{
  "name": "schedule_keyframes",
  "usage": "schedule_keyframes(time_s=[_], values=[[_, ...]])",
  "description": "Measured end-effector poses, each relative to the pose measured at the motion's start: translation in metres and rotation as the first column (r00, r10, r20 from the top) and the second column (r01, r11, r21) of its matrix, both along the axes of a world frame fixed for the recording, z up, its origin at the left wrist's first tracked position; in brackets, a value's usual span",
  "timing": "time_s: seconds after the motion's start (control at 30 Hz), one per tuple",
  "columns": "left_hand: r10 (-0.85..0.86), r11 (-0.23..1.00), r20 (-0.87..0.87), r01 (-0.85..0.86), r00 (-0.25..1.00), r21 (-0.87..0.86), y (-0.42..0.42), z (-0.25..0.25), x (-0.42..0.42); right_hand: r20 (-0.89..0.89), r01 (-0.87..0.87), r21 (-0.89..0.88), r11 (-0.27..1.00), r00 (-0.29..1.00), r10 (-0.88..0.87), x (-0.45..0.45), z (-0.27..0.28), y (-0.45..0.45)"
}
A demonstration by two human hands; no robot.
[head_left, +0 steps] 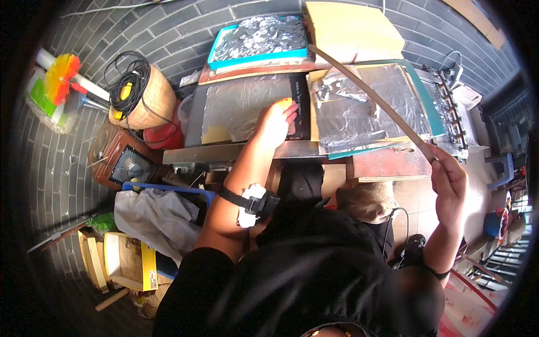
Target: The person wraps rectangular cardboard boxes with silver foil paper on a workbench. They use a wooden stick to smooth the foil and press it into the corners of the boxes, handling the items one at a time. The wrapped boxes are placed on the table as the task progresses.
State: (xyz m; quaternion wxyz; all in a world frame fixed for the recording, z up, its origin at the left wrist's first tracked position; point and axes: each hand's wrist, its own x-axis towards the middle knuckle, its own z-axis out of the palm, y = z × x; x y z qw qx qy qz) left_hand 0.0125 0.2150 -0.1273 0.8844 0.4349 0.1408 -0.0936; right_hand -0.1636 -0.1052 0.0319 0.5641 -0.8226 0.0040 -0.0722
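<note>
My right hand (451, 187) grips the near end of a long, thin, flat strip (374, 97), apparently wood. The strip slants up and left across a silvery foil sheet (370, 111) lying over tan paper. My left hand (276, 122) is over the right part of another foil sheet (236, 105), which rests on a dark board (301, 84) bearing writing. An orange covering shows on one of its digits. The left fingers are partly curled, and glare hides whether they pinch anything.
Crumpled foil fills a turquoise tray (217, 59) at the back, beside a tan paper stack (353, 31). A green mat (433, 111) lies under the right-hand foil. To the left stands a basket (158, 99) with coiled cable (130, 80). Someone's knee (366, 202) shows below the table.
</note>
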Motion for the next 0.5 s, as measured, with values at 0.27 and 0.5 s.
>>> schedule_keyframes(time_s=[0.27, 0.5], values=[[-0.173, 0.721, 0.282, -0.074, 0.944, 0.689, -0.01, 0.048, 0.002, -0.065, 0.205, 0.108, 0.973, 0.978, -0.199, 0.006, -0.04, -0.036], [-0.42, 0.371, 0.322, -0.163, 0.849, 0.914, -0.069, 0.089, 0.034, -0.114, 0.222, 0.122, 0.967, 0.971, -0.209, 0.026, -0.07, -0.046]])
